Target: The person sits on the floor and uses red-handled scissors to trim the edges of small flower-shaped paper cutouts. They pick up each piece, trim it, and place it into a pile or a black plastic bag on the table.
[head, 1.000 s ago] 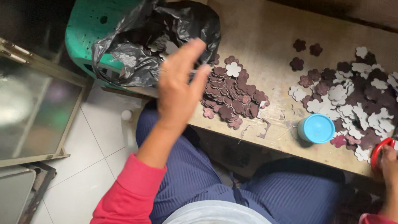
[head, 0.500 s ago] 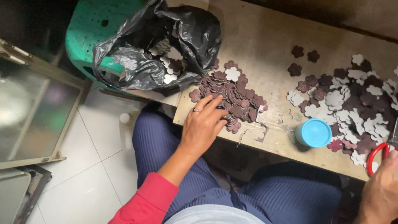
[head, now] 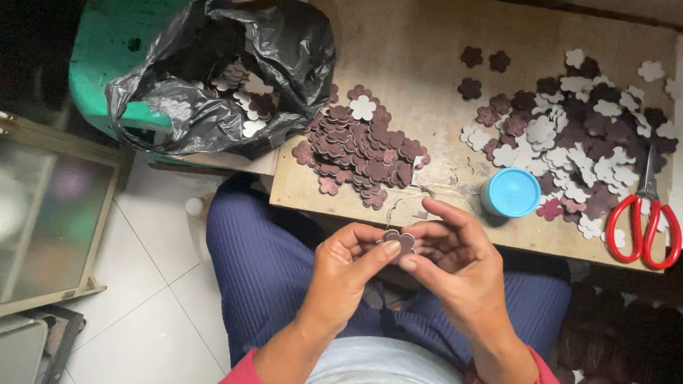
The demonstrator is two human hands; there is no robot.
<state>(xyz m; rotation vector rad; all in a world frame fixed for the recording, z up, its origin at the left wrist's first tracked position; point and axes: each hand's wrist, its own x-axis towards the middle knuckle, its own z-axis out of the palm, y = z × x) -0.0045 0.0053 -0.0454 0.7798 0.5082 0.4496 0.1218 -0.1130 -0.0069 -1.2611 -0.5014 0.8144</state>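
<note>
Our fingertips [head: 392, 248] pinched one small dark flower cutout [head: 399, 241], left hand [head: 346, 272] and right hand [head: 454, 267] closed on it above our lap. It seemed light, thin, bendable; edges gave the best hold.

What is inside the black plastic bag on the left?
Through the mouth of the black plastic bag show pale flower-shaped cutouts, a few darker. How many lie deeper is hidden by the bag's folds.
</note>
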